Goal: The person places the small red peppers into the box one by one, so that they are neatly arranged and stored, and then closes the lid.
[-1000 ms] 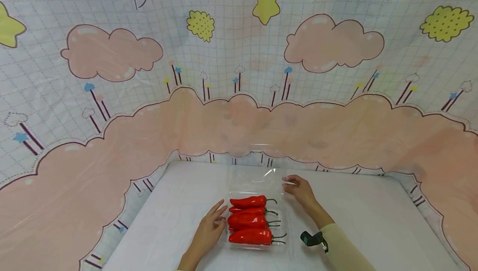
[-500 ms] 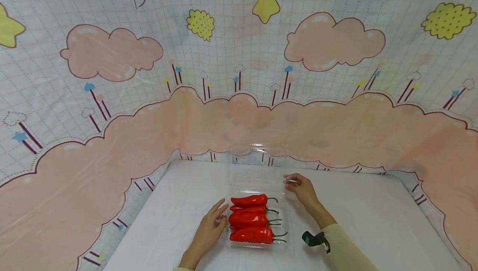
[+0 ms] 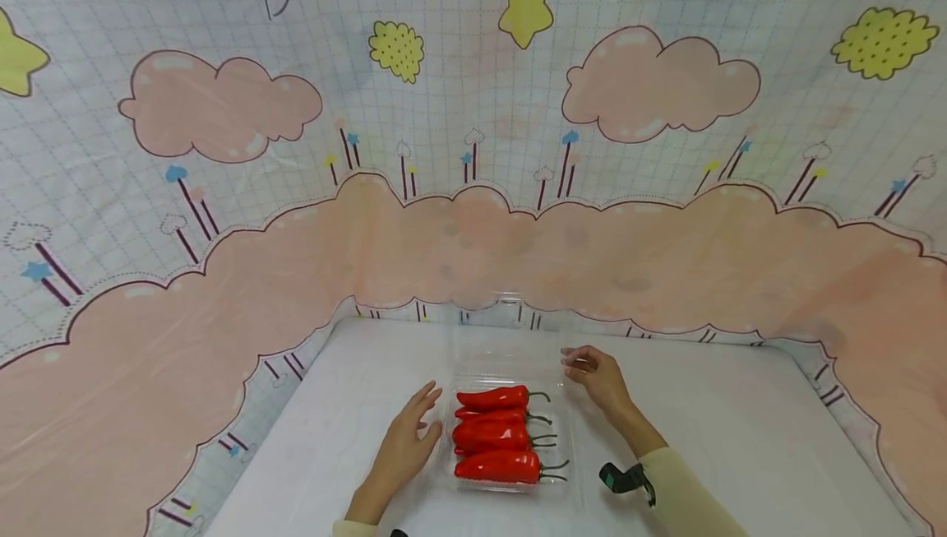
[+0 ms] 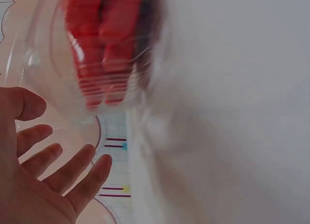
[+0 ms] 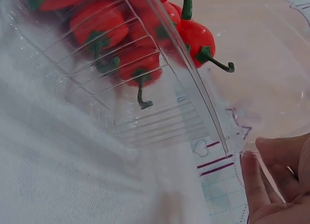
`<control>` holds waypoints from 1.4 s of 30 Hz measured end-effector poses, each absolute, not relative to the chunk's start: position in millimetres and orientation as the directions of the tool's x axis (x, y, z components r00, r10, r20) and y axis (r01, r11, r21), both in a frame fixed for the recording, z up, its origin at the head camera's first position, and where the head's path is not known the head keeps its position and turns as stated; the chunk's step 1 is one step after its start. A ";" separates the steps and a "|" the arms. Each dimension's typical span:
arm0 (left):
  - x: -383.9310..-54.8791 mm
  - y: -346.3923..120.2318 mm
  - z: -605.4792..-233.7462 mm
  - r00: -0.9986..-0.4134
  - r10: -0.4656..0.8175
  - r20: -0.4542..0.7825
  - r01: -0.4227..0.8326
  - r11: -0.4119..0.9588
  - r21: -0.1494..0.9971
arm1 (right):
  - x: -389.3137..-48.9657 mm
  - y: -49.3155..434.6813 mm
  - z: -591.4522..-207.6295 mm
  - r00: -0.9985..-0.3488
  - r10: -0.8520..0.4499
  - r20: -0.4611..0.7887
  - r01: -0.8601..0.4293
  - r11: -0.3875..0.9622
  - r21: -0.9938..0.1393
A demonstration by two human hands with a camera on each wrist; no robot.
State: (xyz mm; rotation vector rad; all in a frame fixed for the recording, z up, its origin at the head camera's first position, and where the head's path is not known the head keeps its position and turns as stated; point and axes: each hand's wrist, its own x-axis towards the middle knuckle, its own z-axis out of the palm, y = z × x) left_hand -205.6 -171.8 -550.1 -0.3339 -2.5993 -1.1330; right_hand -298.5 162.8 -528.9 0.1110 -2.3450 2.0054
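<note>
A clear plastic clamshell box [image 3: 570, 438] stands on the table with its hinged lid [image 3: 510, 364] raised at the far side. Inside lie several red peppers [image 3: 494, 436], their green stems pointing right. My right hand [image 3: 595, 372] is at the lid's right edge; in the right wrist view its thumb and fingers pinch the rim of the lid [image 5: 278, 74]. To the left of the box, my left hand [image 3: 404, 442] has its fingers spread and holds nothing. The left wrist view shows a gap between those fingers [image 4: 72, 171] and the box wall.
White cloth covers the table [image 3: 333, 405]. Behind it hangs a patterned backdrop [image 3: 473, 249] with pink clouds and yellow stars. A small black device [image 3: 623, 478] sits at my right wrist.
My left hand has moved a little left, away from the box's side. The glare on the lid has shifted as its tilt changed slightly. My right hand stays at the lid's edge.
</note>
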 end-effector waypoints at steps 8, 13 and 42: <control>-222.8 -182.9 -514.1 -0.892 0.063 0.447 0.383 0.630 0.676 | -297.0 164.2 -530.8 -0.993 -0.017 0.114 -0.115 0.174 -0.978; -233.2 -186.4 -491.0 -0.876 0.043 0.480 0.416 0.571 0.708 | -295.1 164.8 -531.5 -0.993 -0.018 0.115 -0.116 0.176 -0.978; -251.9 -163.9 -441.3 -0.933 0.003 0.359 0.336 0.357 0.871 | -287.6 165.5 -528.5 -0.985 -0.009 0.171 -0.167 0.270 -0.948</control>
